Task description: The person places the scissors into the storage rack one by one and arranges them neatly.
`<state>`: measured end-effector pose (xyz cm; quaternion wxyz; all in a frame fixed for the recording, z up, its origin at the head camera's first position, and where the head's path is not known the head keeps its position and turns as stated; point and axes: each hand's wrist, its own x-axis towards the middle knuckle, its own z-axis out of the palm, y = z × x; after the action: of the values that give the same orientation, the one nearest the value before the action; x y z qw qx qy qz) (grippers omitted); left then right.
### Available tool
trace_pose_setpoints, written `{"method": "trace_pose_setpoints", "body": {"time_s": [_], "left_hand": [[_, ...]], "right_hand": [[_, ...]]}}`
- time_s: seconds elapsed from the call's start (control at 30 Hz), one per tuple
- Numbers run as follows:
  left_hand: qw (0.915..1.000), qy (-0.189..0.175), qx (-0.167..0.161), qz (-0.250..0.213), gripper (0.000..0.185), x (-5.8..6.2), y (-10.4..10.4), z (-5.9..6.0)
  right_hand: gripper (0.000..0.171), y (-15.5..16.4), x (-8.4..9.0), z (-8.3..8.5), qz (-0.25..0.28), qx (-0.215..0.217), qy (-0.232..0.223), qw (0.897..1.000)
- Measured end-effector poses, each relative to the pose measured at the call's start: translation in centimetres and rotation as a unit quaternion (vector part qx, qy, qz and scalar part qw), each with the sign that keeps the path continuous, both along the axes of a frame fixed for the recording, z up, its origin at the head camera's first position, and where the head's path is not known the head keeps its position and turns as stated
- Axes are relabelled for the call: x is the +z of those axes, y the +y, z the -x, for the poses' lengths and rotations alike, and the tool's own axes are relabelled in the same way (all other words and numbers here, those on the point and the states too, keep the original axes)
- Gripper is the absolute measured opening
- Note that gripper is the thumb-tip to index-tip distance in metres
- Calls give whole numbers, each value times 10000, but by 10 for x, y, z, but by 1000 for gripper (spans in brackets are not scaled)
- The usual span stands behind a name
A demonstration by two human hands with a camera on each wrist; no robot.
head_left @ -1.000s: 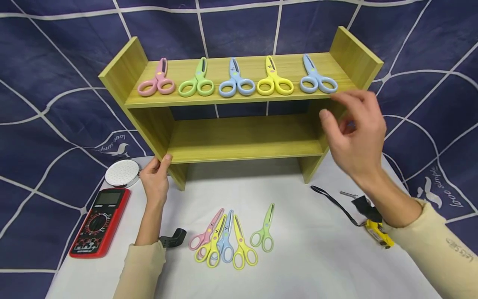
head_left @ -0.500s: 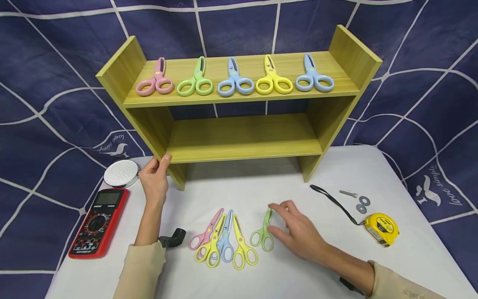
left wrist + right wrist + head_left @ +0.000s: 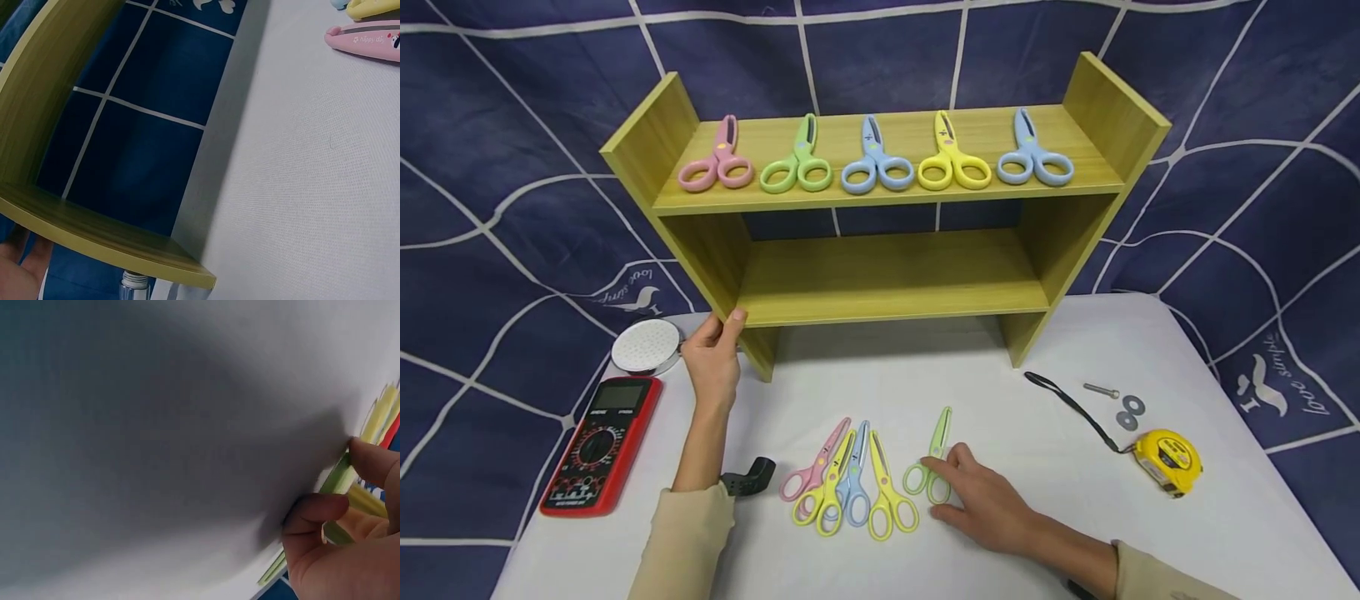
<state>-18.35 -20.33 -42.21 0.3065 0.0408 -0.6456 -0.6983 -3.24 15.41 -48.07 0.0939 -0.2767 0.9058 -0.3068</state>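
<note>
Your right hand (image 3: pixel 992 508) is lying on the white table (image 3: pixel 1060 517) in front of the wooden shelf (image 3: pixel 887 283), its fingers curling onto the handles of the green scissors (image 3: pixel 931 458), which are resting flat just right of the fanned pile of scissors (image 3: pixel 848 483). Your left hand (image 3: pixel 713 360) is gripping the shelf's lower left corner, thumb against the front edge, fingers wrapping behind the side panel.

Navy cloth backdrop (image 3: pixel 512 125) with white lines, white table (image 3: pixel 1037 533)
</note>
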Motion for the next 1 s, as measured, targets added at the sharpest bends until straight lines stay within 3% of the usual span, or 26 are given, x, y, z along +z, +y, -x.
{"method": "trace_pose_setpoints", "body": {"time_s": [0.37,0.53,0.63,0.83,1.0], "left_hand": [[9998,86,-51,-186,28,1,1,1],[9999,61,-100,-102,28,4,3,-1],[9999,5,-100,-89,29,4,2,-1],[9998,33,-181,-126,30,-1,-1,3],[10000,4,-50,-66,30,-1,0,2]], "right_hand": [[54,-11,15,14,-1210,323,-241,9918],[49,-13,22,19,-1398,392,-651,9873],[49,-14,23,21,-1264,423,-566,9895],[49,-21,33,24,-383,696,552,9953],[47,-42,62,31,378,871,1649,9817]]}}
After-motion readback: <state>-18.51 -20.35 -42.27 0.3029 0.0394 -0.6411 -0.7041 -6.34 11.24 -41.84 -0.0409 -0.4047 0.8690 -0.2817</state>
